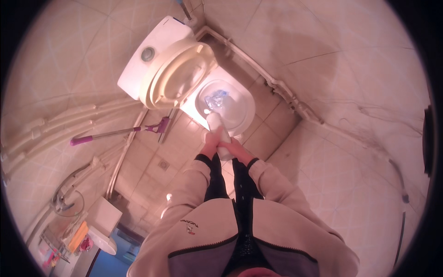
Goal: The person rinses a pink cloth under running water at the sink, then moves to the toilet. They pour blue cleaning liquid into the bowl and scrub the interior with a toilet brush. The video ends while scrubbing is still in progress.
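A tiled bathroom, with pale pipes (277, 85) running along the wall and square tiles on the floor (180, 138), surrounds the person; the white toilet (154, 60) stands ahead, its cream seat and lid (180, 76) raised against the tank, and a mop with purple parts (115, 134) lies across the view to its left. The white bottle (214, 121) is between the two hands, its far end over the near rim of the bowl (249, 104) as seen from above — whether it touches, I cannot tell; the left hand (211, 139) has its fingers closed round the bottle's side, and the right hand (235, 148) is pressed round its lower part. A shiny blue patch (218, 99) shows in the bowl, though water and liquid cannot be told apart. By my judgement the work is partway along: the bowl is uncovered and the bottle in place above its edge; what seems left is finishing with the bottle, putting it down and lowering the seat.
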Action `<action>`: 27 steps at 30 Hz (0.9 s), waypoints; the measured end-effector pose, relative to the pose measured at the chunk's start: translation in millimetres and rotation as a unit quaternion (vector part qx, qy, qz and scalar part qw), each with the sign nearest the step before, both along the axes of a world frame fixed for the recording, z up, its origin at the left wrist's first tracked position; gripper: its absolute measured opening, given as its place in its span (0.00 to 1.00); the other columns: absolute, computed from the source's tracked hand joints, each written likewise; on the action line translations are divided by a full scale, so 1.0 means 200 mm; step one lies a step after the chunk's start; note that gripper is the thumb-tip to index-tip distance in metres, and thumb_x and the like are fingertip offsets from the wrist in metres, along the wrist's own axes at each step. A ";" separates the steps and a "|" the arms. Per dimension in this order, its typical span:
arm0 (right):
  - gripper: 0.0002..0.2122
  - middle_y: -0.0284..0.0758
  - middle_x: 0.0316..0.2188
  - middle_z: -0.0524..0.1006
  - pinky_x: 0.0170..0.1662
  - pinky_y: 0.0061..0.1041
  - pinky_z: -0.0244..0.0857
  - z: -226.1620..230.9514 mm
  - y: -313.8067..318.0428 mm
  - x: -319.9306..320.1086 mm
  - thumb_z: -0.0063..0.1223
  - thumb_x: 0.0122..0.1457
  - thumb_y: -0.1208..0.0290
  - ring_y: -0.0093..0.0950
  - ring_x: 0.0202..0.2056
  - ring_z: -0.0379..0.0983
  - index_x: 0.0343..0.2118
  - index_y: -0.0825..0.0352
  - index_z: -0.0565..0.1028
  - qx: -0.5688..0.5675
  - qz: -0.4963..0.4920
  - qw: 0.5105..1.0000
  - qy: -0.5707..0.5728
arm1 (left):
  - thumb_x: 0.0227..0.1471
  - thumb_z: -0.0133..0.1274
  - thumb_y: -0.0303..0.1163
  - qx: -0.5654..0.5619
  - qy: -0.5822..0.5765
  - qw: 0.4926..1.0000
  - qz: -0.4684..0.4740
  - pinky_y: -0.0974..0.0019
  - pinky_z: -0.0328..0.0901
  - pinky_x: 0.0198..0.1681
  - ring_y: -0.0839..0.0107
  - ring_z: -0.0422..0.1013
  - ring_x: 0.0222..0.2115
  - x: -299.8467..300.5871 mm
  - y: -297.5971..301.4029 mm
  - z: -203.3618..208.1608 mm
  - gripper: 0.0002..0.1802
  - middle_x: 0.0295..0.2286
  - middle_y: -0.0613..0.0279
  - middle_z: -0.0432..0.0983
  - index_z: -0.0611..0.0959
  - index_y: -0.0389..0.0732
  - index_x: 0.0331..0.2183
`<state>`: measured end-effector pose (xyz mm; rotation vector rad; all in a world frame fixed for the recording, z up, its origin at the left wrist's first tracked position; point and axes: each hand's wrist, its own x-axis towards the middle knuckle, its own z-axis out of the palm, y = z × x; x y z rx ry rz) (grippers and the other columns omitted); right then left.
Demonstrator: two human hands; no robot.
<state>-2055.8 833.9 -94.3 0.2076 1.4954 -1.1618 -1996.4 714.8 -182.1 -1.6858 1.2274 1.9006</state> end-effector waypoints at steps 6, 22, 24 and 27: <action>0.27 0.40 0.35 0.78 0.35 0.28 0.71 0.01 -0.01 -0.07 0.61 0.48 0.59 0.30 0.34 0.78 0.47 0.73 0.71 0.039 -0.098 0.993 -0.045 | 0.45 0.61 0.54 -0.023 0.046 0.992 -0.114 0.60 0.70 0.38 0.57 0.76 0.37 -0.18 -0.01 0.00 0.41 0.38 0.43 0.78 0.76 0.22 0.44; 0.26 0.41 0.39 0.77 0.37 0.33 0.73 -0.04 0.25 0.28 0.60 0.51 0.58 0.34 0.37 0.78 0.48 0.72 0.70 0.082 -0.211 0.972 -0.067 | 0.44 0.61 0.53 0.004 0.119 0.975 -0.187 0.60 0.70 0.40 0.60 0.77 0.36 -0.03 0.21 0.20 0.35 0.35 0.46 0.80 0.81 0.28 0.41; 0.25 0.41 0.39 0.77 0.36 0.34 0.74 -0.04 0.27 0.22 0.60 0.51 0.58 0.35 0.37 0.78 0.47 0.71 0.71 0.079 -0.240 0.962 -0.107 | 0.43 0.61 0.52 -0.016 0.099 0.965 -0.242 0.60 0.70 0.39 0.60 0.77 0.37 -0.13 0.22 0.18 0.35 0.35 0.46 0.80 0.81 0.27 0.41; 0.26 0.40 0.39 0.76 0.35 0.37 0.74 -0.02 0.31 0.21 0.59 0.51 0.58 0.36 0.37 0.78 0.49 0.70 0.70 0.081 -0.243 0.955 -0.147 | 0.45 0.61 0.50 0.029 0.060 0.967 -0.244 0.63 0.70 0.36 0.64 0.76 0.35 -0.12 0.27 0.15 0.37 0.36 0.50 0.78 0.77 0.26 0.45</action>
